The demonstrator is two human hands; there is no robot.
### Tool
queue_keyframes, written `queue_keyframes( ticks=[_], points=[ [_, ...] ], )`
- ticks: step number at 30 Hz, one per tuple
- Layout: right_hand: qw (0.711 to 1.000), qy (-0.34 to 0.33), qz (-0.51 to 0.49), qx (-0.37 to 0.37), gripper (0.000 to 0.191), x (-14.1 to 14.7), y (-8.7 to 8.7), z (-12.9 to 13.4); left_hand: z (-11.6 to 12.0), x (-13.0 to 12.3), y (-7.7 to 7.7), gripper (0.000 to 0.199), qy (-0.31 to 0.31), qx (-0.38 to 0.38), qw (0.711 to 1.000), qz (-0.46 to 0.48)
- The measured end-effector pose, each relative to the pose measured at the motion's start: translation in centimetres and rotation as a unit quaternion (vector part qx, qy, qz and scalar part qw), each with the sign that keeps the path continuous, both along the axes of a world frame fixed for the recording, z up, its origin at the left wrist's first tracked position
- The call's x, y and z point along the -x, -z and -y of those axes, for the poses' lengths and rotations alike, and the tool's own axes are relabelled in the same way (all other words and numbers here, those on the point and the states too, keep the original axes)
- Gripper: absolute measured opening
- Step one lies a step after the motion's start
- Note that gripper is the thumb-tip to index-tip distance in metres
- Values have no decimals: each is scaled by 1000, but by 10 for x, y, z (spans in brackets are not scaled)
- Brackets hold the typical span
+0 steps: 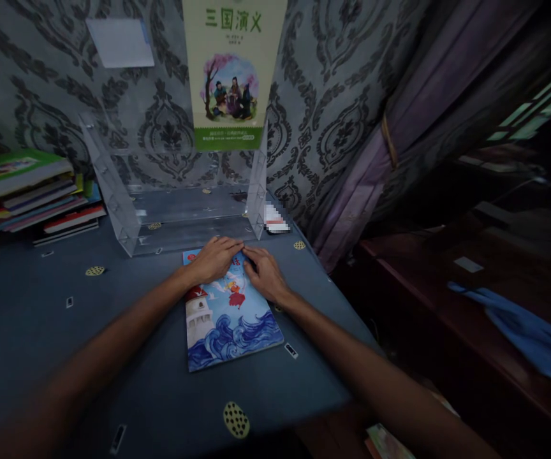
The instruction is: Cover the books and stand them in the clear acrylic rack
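A blue illustrated book (237, 325) with waves, a lighthouse and a figure in red lies on the blue-grey patterned tablecloth (161, 395). Across its upper left part rests my left hand (215, 260), palm down, fingers extended toward the top edge. My right hand (264, 273) lies on the upper right part, its fingers spread and its fingertips close to those of the left. Both hands touch the cover without gripping it. Just behind them stands a clear acrylic rack (122, 226), with a green-and-cream book (230, 76) upright in its upper part.
Several stacked books (22, 182) sit at the back left. A white card (121, 43) shows at the upper left. To the right hang purple curtains (352, 191), past the table's edge. Farther right, a blue cloth (519, 331) lies on a dark red surface.
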State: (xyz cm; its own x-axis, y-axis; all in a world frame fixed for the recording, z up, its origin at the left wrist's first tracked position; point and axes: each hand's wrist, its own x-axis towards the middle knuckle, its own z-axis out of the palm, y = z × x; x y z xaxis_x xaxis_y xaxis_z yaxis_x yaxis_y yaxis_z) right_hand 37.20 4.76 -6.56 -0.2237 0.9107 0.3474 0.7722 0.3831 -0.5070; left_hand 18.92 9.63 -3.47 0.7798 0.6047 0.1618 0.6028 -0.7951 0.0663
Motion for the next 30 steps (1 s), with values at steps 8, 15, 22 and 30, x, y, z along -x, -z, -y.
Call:
queue_keyframes(
  ticks=[8, 15, 22, 30],
  points=[
    [1000, -12, 6, -1, 40, -3, -1, 4, -1, 0, 1, 49, 8, 11, 999, 30],
    [1000, -16, 4, -1, 39, -7, 1, 11, -2, 1, 3, 46, 30, 24, 998, 51],
    [1000, -18, 2, 3, 39, -6, -2, 17, 3, 4, 2, 47, 36, 37, 997, 52],
    [1000, -14, -3, -1, 40, -6, -4, 29, 11, 4, 1, 45, 45, 46, 996, 63]
  ],
)
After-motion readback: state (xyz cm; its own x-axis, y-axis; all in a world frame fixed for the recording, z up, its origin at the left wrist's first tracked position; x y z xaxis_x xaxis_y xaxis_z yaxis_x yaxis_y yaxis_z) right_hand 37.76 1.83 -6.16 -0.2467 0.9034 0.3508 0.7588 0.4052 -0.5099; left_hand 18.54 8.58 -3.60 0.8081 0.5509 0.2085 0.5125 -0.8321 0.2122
